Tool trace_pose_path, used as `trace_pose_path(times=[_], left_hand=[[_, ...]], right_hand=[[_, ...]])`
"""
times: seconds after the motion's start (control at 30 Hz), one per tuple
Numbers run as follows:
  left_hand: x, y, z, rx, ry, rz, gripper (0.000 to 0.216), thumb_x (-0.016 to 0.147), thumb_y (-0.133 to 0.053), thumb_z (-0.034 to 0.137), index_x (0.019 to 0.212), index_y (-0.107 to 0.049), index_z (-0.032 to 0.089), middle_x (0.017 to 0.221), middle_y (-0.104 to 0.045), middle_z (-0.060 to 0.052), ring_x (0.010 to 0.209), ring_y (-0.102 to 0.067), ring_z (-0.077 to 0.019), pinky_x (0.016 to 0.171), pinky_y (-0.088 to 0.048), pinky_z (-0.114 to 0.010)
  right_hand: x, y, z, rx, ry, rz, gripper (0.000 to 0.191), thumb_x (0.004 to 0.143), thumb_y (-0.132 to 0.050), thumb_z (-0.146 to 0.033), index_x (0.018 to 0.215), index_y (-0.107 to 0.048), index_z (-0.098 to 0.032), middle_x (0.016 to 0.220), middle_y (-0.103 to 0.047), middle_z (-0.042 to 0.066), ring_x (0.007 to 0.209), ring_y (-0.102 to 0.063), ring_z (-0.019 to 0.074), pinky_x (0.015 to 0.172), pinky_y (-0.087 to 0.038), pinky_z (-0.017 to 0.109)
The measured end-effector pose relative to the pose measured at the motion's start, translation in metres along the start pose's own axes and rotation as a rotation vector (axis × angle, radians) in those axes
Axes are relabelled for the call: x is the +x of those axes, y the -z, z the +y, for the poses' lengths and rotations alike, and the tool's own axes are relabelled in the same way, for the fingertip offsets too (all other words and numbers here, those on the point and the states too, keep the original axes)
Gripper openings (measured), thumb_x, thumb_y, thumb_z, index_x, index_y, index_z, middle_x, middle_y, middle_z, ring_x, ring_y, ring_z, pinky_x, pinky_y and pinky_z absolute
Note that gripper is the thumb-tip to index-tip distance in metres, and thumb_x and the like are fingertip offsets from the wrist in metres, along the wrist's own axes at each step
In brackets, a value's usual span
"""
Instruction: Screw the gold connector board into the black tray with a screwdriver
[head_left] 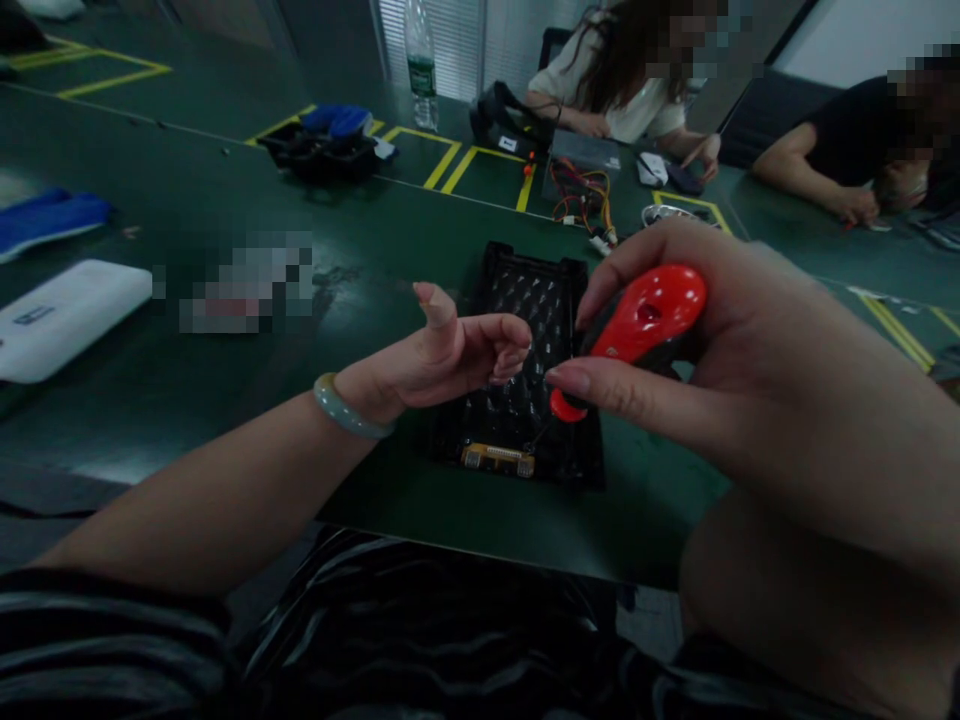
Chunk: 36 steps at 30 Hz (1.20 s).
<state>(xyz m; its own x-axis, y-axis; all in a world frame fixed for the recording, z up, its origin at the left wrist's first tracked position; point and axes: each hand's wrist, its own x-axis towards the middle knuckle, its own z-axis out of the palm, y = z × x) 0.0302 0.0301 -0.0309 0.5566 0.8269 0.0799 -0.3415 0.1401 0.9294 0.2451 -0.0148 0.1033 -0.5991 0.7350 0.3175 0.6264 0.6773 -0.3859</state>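
A red-and-black screwdriver (pixel 649 310) is gripped by its handle in my right hand (pixel 697 340), its thin shaft pointing down at the lower right of a black device frame (pixel 502 350). The frame lies on the green table with its patterned inside facing up. Along its near edge sits a small amber circuit board (pixel 499 458), close to the screwdriver's tip; whether the tip touches anything I cannot tell. Over the left side of the frame hovers my left hand (pixel 457 350), empty, its thumb raised apart from loosely curled fingers.
A white box (pixel 64 315) and blue gloves (pixel 49 220) lie to the left. Farther back are a black tray (pixel 322 155) with blue fabric, a water bottle (pixel 422 70) and a power supply (pixel 585 155) with coloured cables. Two people sit across the table.
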Motion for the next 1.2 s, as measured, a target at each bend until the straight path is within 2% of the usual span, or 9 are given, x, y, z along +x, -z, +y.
trace_pose_path(times=[0.13, 0.23, 0.4, 0.57, 0.63, 0.73, 0.87, 1.03, 1.2], left_hand=[[0.001, 0.000, -0.001, -0.093, 0.033, 0.026, 0.088, 0.071, -0.029, 0.098, 0.078, -0.061, 0.017, 0.064, -0.050, -0.001, 0.060, -0.052, -0.0135, 0.057, -0.047, -0.027], [0.001, -0.001, 0.001, -0.131, 0.057, 0.052, 0.074, 0.083, -0.039, 0.087, 0.076, -0.062, 0.017, 0.064, -0.048, 0.000, 0.059, -0.051, -0.0124, 0.058, -0.047, -0.026], [0.002, 0.001, 0.006, -0.211, 0.048, 0.037, 0.033, 0.090, -0.064, 0.048, 0.081, -0.065, 0.017, 0.069, -0.048, 0.001, 0.064, -0.051, -0.0102, 0.062, -0.046, -0.022], [0.001, 0.001, 0.006, -0.113, 0.016, 0.040, 0.016, 0.085, -0.064, 0.030, 0.083, -0.068, 0.015, 0.072, -0.057, 0.000, 0.065, -0.054, -0.0106, 0.063, -0.047, -0.023], [-0.001, -0.002, 0.007, 0.061, 0.010, 0.001, 0.017, 0.090, -0.061, 0.029, 0.089, -0.070, 0.014, 0.075, -0.064, -0.002, 0.069, -0.059, -0.0118, 0.068, -0.049, -0.024], [-0.007, -0.008, 0.011, 0.388, 0.070, -0.162, 0.024, 0.098, -0.056, 0.035, 0.103, -0.071, 0.015, 0.083, -0.073, -0.004, 0.080, -0.069, -0.0156, 0.079, -0.052, -0.027], [-0.013, -0.013, 0.015, 0.643, 0.074, -0.337, 0.030, 0.102, -0.050, 0.038, 0.115, -0.069, 0.018, 0.091, -0.076, -0.004, 0.088, -0.072, -0.0165, 0.084, -0.052, -0.026], [-0.013, -0.011, 0.012, 0.821, 0.068, -0.395, 0.034, 0.104, -0.047, 0.037, 0.128, -0.065, 0.022, 0.094, -0.078, -0.001, 0.088, -0.072, -0.0149, 0.083, -0.051, -0.023], [-0.012, -0.012, 0.013, 0.853, 0.083, -0.370, 0.037, 0.104, -0.045, 0.037, 0.133, -0.062, 0.024, 0.095, -0.078, 0.000, 0.090, -0.072, -0.0144, 0.082, -0.050, -0.022]], right_hand=[[-0.002, -0.005, 0.002, -0.015, -0.003, 0.086, 0.032, 0.084, -0.070, -0.038, 0.110, -0.053, -0.029, 0.100, -0.061, 0.002, 0.082, -0.062, 0.0212, 0.074, -0.056, 0.039], [-0.004, -0.006, 0.003, -0.023, -0.025, 0.085, 0.040, 0.080, -0.072, -0.033, 0.114, -0.051, -0.028, 0.098, -0.061, 0.002, 0.081, -0.062, 0.0222, 0.072, -0.056, 0.040], [-0.001, -0.004, 0.004, -0.031, -0.037, 0.019, 0.028, 0.082, -0.071, -0.043, 0.101, -0.058, -0.028, 0.086, -0.062, 0.001, 0.070, -0.060, 0.0200, 0.059, -0.053, 0.036], [0.002, -0.004, 0.007, -0.017, -0.044, 0.026, 0.038, 0.079, -0.074, -0.048, 0.107, -0.058, -0.028, 0.091, -0.062, 0.001, 0.073, -0.061, 0.0209, 0.065, -0.054, 0.039], [0.000, -0.003, 0.008, 0.004, -0.056, 0.048, 0.046, 0.077, -0.073, -0.041, 0.117, -0.053, -0.027, 0.099, -0.061, 0.003, 0.075, -0.060, 0.0196, 0.069, -0.054, 0.038], [-0.003, -0.002, 0.009, 0.011, -0.040, 0.049, 0.054, 0.075, -0.068, -0.034, 0.123, -0.047, -0.024, 0.109, -0.058, 0.005, 0.075, -0.057, 0.0166, 0.071, -0.052, 0.037], [-0.004, -0.001, 0.007, -0.002, -0.025, 0.019, 0.047, 0.077, -0.065, -0.029, 0.120, -0.048, -0.022, 0.110, -0.058, 0.004, 0.084, -0.058, 0.0169, 0.082, -0.050, 0.038], [-0.003, 0.002, 0.001, 0.026, -0.099, 0.039, 0.042, 0.080, -0.060, -0.030, 0.119, -0.050, -0.025, 0.106, -0.060, 0.002, 0.089, -0.058, 0.0197, 0.079, -0.047, 0.040], [0.000, 0.007, -0.003, -0.089, -0.252, 0.183, 0.034, 0.073, -0.063, -0.027, 0.105, -0.050, -0.027, 0.098, -0.055, 0.002, 0.087, -0.053, 0.0223, 0.076, -0.042, 0.043]])
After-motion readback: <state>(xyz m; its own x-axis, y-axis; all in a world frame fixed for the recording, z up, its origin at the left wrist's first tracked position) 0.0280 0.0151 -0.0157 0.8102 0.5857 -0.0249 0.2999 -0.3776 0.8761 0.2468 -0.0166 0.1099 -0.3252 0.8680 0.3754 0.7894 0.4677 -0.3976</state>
